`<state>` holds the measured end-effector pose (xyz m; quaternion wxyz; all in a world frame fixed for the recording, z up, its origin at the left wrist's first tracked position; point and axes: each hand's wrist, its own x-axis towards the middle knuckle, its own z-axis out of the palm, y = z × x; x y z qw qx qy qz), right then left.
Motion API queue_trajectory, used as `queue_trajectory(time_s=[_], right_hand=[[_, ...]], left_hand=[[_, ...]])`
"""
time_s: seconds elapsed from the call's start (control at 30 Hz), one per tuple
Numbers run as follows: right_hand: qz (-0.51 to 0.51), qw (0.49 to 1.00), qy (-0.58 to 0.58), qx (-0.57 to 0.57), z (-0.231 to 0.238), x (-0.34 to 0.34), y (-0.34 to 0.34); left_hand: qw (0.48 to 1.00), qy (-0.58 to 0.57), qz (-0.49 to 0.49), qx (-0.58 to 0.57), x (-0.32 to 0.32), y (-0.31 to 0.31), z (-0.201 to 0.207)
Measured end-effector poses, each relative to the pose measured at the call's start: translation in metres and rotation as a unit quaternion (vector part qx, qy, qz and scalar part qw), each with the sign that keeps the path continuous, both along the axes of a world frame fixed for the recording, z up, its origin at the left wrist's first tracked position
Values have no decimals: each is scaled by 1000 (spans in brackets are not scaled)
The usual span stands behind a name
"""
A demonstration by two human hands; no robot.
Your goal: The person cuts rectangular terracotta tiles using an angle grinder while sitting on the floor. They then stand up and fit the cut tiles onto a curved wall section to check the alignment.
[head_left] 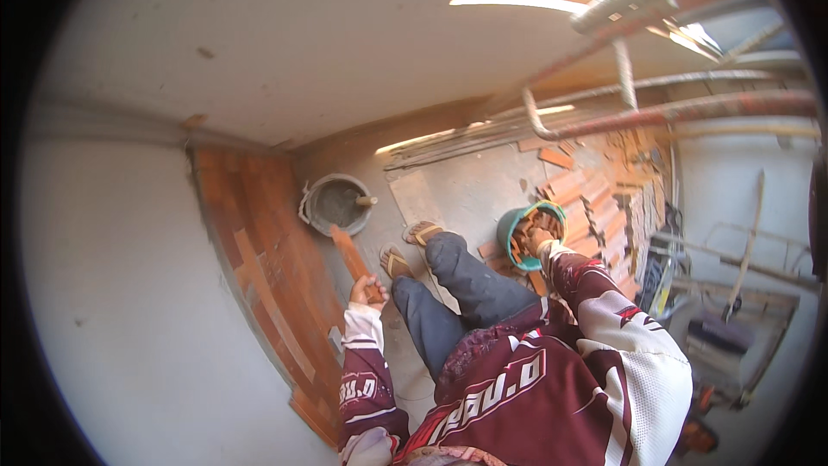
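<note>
My left hand (pixel 368 291) is closed around the near end of a long, narrow terracotta tile (pixel 348 252), which points away toward a round mortar bucket (pixel 315 188). Grey wet-looking mix fills that bucket, and a tool's pale handle (pixel 366 201) sticks up over its rim. On the right, my right hand (pixel 542 240) reaches into a teal bucket (pixel 505 229) of small terracotta pieces (pixel 523 237). Its fingers are mostly hidden among the pieces, so their grip does not show.
Terracotta tiles (pixel 285 272) cover a strip along the left wall. Many loose tiles (pixel 604 207) lie across the floor at right. Metal scaffold tubes (pixel 673 112) cross the upper right. Long thin strips (pixel 466 138) lie along the far wall. My sandalled feet (pixel 397 261) stand between the buckets.
</note>
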<state>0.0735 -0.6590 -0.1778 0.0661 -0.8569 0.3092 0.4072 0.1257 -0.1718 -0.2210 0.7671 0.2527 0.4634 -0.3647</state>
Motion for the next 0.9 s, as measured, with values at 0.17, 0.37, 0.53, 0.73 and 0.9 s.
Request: queue_trajectory(time_s=[0.17,0.37,0.53,0.73,0.9], right_hand=[[-90,990,-85,71,21,-62,43],[-149,969,-36,195,-50,-175,94],[-261,938,-145,177,-13,-210,135],[-238,930,-160,229,-50,-259,141],[-597,700,-220,323,-10,-267,156]], left_hand=[[980,63,-149,114,-35,42,-51],[913,106,-349,184,-68,108,-79],[879,150,-375,255,-74,107,-61],[767,106,-577,261,-45,112,-108],[711,88,-638,284,8,50,-67]])
